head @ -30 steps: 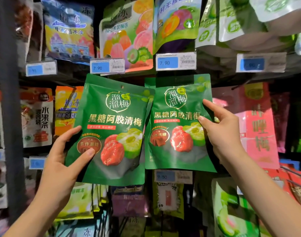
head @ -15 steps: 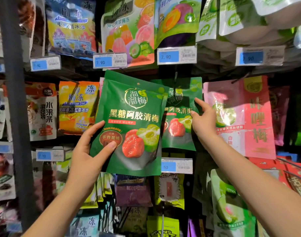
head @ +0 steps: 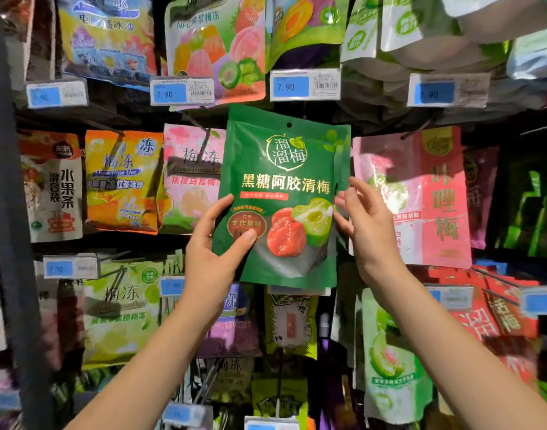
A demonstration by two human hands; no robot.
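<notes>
Hanging the bag back on the rack looks like the step in hand, judging from the head view, the only one; the green pouch [head: 284,197] is held up in front of the rack, upright w/ a slight tilt, between the peach jelly pouch [head: 191,178] on its left & the pink pouch [head: 421,197] on its right, just under a 7.90 price tag [head: 304,85]; its hang hole [head: 289,125] at the top is free, no peg thru it that I can see. Left hand [head: 213,249] grips the pouch's lower left edge; thumb [head: 244,240] presses on the front by the round brown label, other fingers go behind & are hidden. Right hand [head: 365,225] is spread & relaxed at the right edge, grasping nothing; its fingertips [head: 357,186] are just beside or brushing that edge, can't tell which. A strip of green w/ leaf print shows past the right edge; can't tell if it's this pouch's side or another behind it.

Risks, as I judge them: any peg meant for it is hidden behind the pouch, so the hole gets aimed blind; a miss could crumple the top seal or shove neighbours askew. A one-hand grip low on a slick bag leaves the top floppy; it may fold back or slip if the right hand doesn't steady it. Right wrist sits near the pink pouch; a careless sweep could knock it off its hook [head: 416,133].
</notes>
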